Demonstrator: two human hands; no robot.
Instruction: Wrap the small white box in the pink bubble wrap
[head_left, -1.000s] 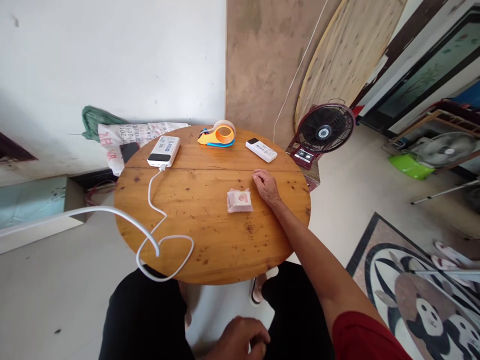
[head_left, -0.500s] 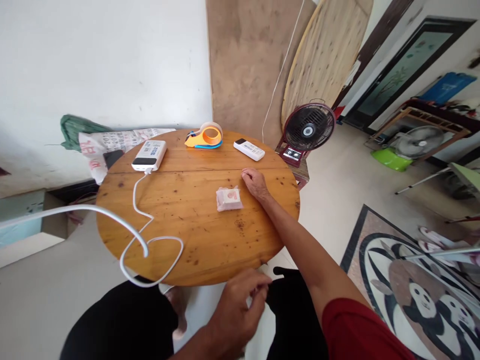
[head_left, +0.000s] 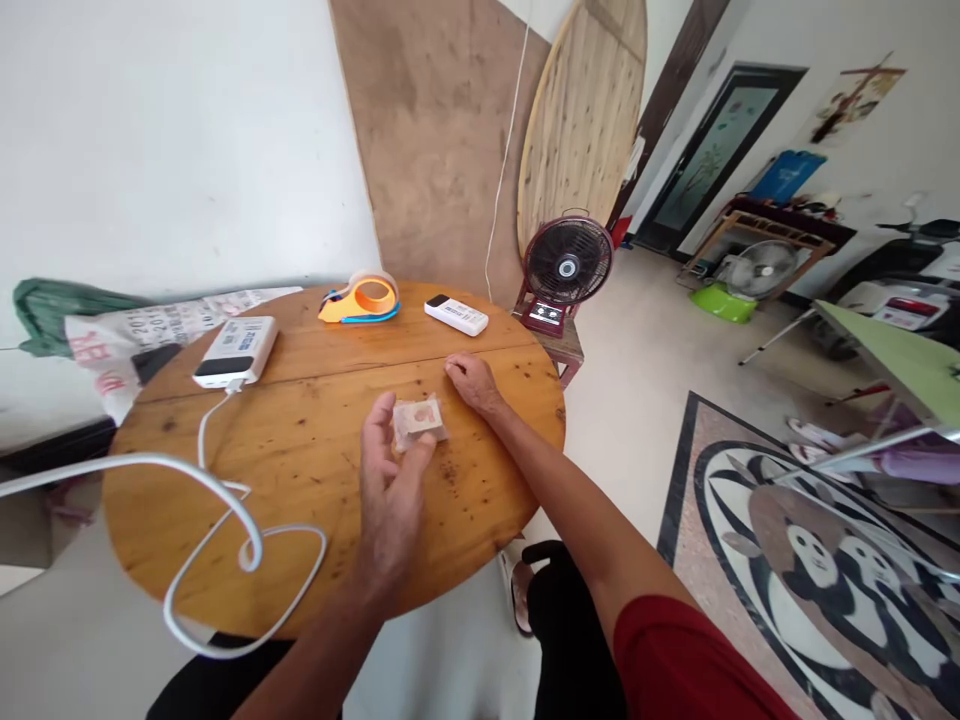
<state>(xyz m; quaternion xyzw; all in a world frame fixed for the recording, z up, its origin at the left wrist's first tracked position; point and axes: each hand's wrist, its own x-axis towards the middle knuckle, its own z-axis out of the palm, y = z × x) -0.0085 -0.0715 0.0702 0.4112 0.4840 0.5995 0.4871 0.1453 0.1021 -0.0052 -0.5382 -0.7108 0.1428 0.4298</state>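
Observation:
On the round wooden table (head_left: 300, 420) lies a small box in clear wrapping (head_left: 418, 422). My left hand (head_left: 390, 475) is at its near left side, thumb and fingers apart around its edge; the thumb overlaps the near edge, and whether it touches is hard to tell. My right hand (head_left: 472, 382) rests on the tabletop beyond the box to the right, its fingers curled in; nothing shows in them.
An orange tape dispenser (head_left: 361, 298), a white power bank (head_left: 457, 314) and a larger one (head_left: 237, 351) with a looping white cable (head_left: 169, 459) are on the table. A dark fan (head_left: 568, 268) stands beyond the right edge.
My left hand has moved from below the table's near edge up to the wrapped box, and its fingers have spread. My right hand stays resting on the table. The view has turned right.

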